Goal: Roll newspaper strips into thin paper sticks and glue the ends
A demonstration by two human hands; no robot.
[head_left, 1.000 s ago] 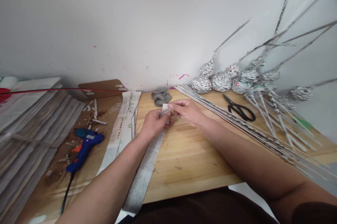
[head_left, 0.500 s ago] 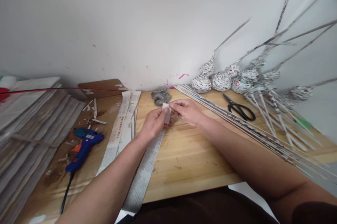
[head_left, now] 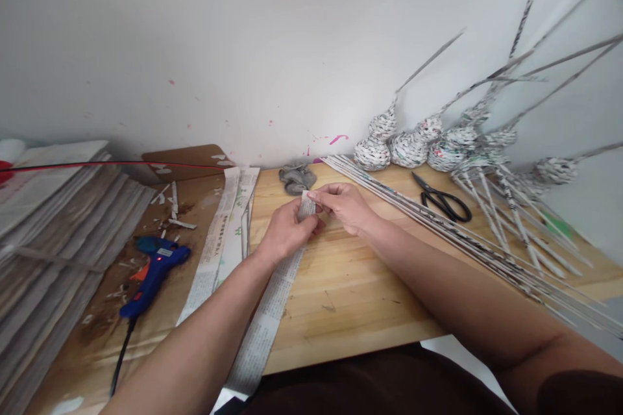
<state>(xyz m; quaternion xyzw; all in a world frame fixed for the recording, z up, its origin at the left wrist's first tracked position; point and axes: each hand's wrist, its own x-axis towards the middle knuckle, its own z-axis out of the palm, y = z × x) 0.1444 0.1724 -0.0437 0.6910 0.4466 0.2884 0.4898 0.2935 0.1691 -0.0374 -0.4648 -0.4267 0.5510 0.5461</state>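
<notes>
A long newspaper strip point(head_left: 265, 324) runs from the table's front edge up to both hands, passing under my left forearm. My left hand point(head_left: 291, 228) grips the strip close to its far end, thumb on the near side. At that end, the thumb and fingers of my right hand point(head_left: 343, 207) pinch the strip's top right corner. Just beyond the fingertips lies a crumpled grey cloth point(head_left: 296, 178). Left of my left hand, more newspaper strips point(head_left: 214, 252) lie flat in a pile.
A blue glue gun point(head_left: 156, 275) lies on stained cardboard at left, beside stacked newspapers point(head_left: 73, 259). Thin rolled paper sticks point(head_left: 413, 207), black-handled scissors point(head_left: 442, 201) and several woven paper gourd shapes point(head_left: 372, 152) with long upright stems occupy the right side.
My left thumb has slid down off the strip's top end, and more printed paper shows there. My right hand keeps its pinch at nearly the same place.
</notes>
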